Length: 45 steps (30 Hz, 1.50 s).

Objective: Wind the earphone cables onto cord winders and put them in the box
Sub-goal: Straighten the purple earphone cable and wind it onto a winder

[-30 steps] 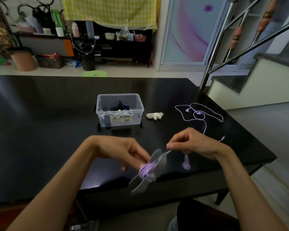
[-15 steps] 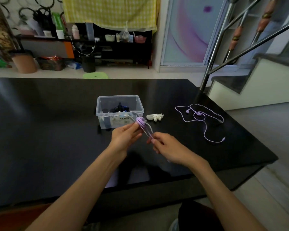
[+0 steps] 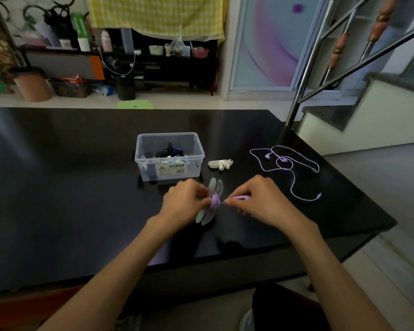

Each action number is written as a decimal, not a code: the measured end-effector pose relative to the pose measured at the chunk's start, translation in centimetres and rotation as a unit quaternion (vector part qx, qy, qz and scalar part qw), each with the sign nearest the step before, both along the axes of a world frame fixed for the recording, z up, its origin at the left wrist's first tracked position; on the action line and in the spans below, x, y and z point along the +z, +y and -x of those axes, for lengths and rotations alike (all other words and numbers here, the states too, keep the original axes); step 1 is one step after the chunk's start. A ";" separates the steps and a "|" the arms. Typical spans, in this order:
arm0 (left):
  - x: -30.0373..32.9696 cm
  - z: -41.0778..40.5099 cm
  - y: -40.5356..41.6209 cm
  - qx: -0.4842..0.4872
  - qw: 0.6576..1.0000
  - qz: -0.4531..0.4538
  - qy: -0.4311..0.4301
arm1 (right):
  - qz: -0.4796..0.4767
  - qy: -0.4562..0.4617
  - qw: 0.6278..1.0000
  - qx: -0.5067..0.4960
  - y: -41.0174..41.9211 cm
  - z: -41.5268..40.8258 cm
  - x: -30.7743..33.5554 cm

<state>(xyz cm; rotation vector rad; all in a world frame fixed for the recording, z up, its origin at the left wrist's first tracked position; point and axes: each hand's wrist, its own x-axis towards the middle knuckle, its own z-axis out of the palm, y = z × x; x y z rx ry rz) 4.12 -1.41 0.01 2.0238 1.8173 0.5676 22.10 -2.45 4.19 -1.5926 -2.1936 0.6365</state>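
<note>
Our left hand (image 3: 185, 201) grips the grey cord winder (image 3: 210, 201) above the black table (image 3: 69, 177), its fingertips hidden behind the winder. Our right hand (image 3: 258, 199) pinches the purple cable end (image 3: 240, 197) beside the wound coil. The clear box (image 3: 169, 156) stands just beyond; its contents are hard to make out.

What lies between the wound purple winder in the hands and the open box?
Nothing visible. The winder, held by the left hand and right hand, sits just in front of the lidless box.
</note>
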 end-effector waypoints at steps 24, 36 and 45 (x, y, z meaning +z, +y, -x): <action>2.6 1.3 -0.9 -0.163 0.811 0.202 -0.524 | 0.269 0.494 0.820 -0.108 0.0 0.0 0.3; 0.7 -1.2 -1.0 -0.049 0.824 0.040 -0.564 | 0.099 0.435 0.880 -0.161 -0.6 2.3 -0.9; 1.7 -0.9 -0.7 -0.019 0.831 -0.063 -0.552 | -0.023 0.334 0.939 -0.082 0.5 4.0 0.1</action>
